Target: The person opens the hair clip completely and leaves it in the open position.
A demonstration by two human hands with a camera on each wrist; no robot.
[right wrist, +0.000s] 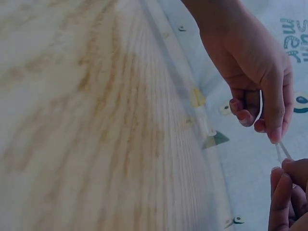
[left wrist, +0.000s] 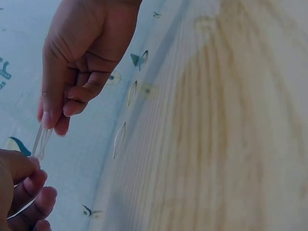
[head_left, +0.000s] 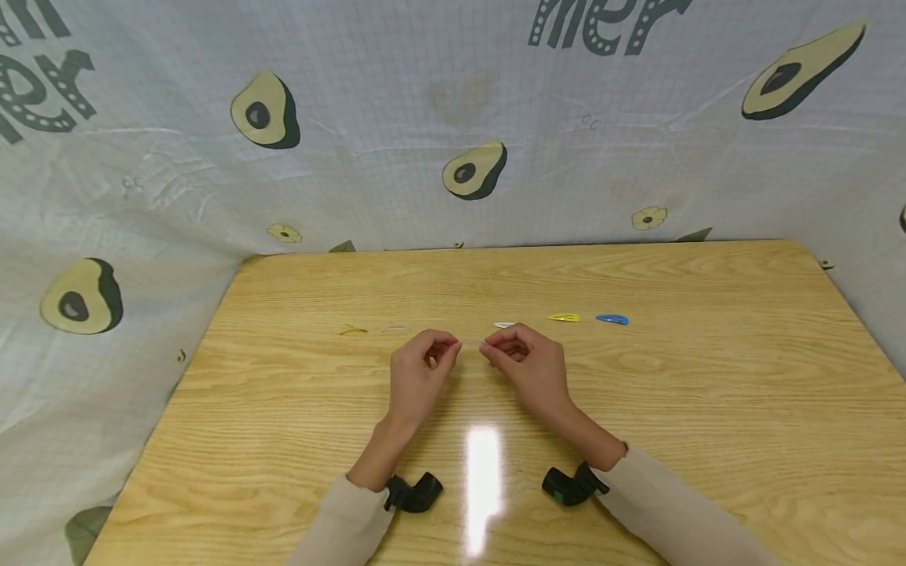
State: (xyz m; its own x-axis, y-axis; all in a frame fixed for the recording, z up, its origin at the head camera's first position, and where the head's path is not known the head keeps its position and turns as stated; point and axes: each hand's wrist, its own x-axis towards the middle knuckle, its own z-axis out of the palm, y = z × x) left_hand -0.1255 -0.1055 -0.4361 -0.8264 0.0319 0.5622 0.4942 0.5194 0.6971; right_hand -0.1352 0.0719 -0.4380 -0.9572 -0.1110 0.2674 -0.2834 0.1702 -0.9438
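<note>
Between the two hands is a thin, whitish, see-through looped band [head_left: 471,341], drawn out into narrow strands in the left wrist view. My left hand [head_left: 419,374] pinches one end between thumb and forefinger; my right hand [head_left: 529,368] pinches the other the same way. Both are held over the middle of the table. Just behind the right fingers lies a white snap hair clip [head_left: 504,325], partly hidden. A yellow snap hair clip [head_left: 564,317] and a blue one [head_left: 612,319] continue the row rightward. Left of the hands lie a thin yellow band [head_left: 353,329] and a thin whitish band [head_left: 394,327].
The wooden table [head_left: 708,393] meets a pale curtain [head_left: 382,102] with avocado prints at its back and sides. A black wrist device [head_left: 414,494] sits at the left cuff, another black device [head_left: 575,483] at the right. A bright light reflection falls on the tabletop.
</note>
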